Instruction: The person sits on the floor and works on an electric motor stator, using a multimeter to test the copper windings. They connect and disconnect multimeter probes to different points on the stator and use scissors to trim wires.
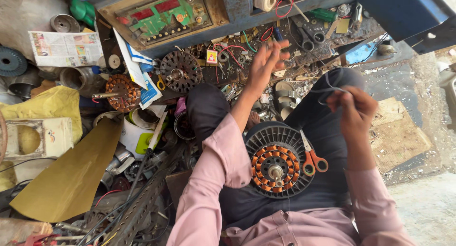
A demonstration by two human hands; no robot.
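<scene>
A round fan motor stator (277, 160) with copper coils and a dark finned rim rests on my lap. Orange-handled scissors (311, 156) lie against its right side. My right hand (350, 110) is raised above my knee and pinches a thin grey thread or wire (332, 86) that loops up from its fingers. My left hand (267, 61) is lifted with fingers spread over the cluttered floor, holding nothing I can make out.
A second copper-wound stator (119, 92) and a dark rotor disc (179, 71) lie on the floor to the left. A blue machine with a green circuit panel (164, 15) stands ahead. A yellow sheet (71, 174), white tub (137, 134), sandals (285, 97) and loose scrap surround me.
</scene>
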